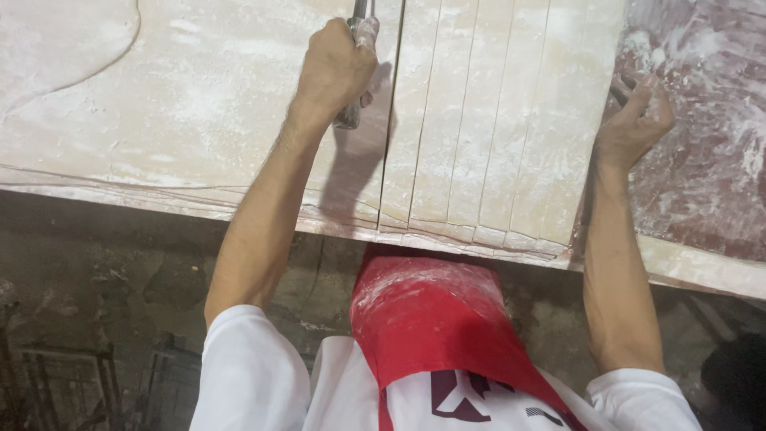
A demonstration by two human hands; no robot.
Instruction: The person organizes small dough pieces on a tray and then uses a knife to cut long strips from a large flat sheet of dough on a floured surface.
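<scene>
A wide floured dough sheet lies folded on the worktop. Its right part is cut into several long strips. My left hand is closed around the handle of a knife, whose blade runs up out of view along the leftmost cut. My right hand rests with bent fingers against the right edge of the strips and holds nothing.
A reddish stone worktop dusted with flour lies to the right of the dough. The worktop's front edge runs across the view. Below it are my flour-marked red apron and a dark floor.
</scene>
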